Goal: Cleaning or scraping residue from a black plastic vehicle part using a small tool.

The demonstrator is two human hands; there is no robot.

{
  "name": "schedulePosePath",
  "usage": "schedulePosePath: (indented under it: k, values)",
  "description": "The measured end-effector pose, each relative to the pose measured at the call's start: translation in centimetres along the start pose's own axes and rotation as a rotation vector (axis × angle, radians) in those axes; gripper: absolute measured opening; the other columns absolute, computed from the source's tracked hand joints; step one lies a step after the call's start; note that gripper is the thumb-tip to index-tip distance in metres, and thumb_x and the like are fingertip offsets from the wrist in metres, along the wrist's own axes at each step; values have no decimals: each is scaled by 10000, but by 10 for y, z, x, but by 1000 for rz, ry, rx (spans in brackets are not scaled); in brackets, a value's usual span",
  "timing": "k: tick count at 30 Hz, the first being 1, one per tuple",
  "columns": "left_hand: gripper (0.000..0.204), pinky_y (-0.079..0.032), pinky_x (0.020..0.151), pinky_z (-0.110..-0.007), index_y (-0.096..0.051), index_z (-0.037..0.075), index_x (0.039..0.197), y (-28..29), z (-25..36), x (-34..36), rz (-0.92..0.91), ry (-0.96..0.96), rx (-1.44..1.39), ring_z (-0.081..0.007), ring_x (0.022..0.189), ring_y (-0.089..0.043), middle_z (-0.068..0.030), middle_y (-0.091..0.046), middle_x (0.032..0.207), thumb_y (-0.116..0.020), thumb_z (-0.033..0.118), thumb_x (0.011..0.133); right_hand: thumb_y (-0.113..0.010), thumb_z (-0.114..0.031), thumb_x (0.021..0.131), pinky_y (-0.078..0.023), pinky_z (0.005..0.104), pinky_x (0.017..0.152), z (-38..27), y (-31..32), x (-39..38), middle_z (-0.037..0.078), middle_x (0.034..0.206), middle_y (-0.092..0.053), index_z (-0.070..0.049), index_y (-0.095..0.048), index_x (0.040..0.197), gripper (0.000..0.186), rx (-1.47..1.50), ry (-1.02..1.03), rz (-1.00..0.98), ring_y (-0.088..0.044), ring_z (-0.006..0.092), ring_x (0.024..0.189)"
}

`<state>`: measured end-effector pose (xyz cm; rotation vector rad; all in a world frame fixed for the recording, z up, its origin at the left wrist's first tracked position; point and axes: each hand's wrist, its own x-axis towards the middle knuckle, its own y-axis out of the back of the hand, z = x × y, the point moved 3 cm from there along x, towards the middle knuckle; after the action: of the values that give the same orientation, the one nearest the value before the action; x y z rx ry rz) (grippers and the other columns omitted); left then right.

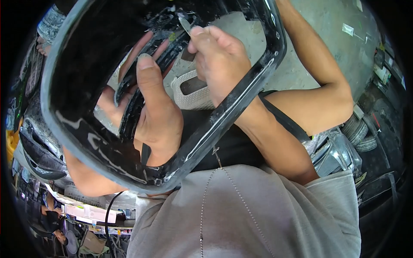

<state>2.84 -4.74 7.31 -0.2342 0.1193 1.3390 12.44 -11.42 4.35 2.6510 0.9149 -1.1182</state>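
Across the upper left of the picture, a glossy black shell (215, 129) runs out of the top edge. The left hand (160, 107) clamps its inner bar, fingers partly hidden behind. At upper centre, the right hand (223, 58) pinches a small blade-like tool (184, 24), its handle hidden.

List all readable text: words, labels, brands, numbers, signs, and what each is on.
None legible.
Black frame: no readable lettering.
Tool: no readable marks.
White sheets, lower left: any print is too small and blurred.
Pale scrap on the floor: too small to tell.
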Motion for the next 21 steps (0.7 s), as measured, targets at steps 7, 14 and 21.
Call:
schedulePosePath:
  k: [7,14,21]
  values:
    - [328,-565,944,-354,-496,-95,1283,1,-3,9,-7,-140,76,-276,1052,-713,-240,-707,1158,-608,51,1011,-523,-297,1087,-410,260,557,0,25,-5,-30,683,-535,-44,-632,1048,279,-54,160,12,-474,57,578]
    - [425,-672,745,-421,-403,-87,1297,8,-14,27,35,-25,-70,-352,920,-745,-318,-694,1090,-645,0,958,-525,-113,1055,-449,271,636,-21,57,-9,26,810,-594,7,-600,1273,259,-673,535,-270,-516,79,697]
    - [402,-653,786,-380,-468,-59,1268,23,-30,55,70,72,-154,-282,912,-743,-282,-710,1098,-673,-37,923,-572,45,808,-525,438,731,-21,69,0,115,797,-595,-211,-534,1509,748,-1454,692,-711,-598,349,710]
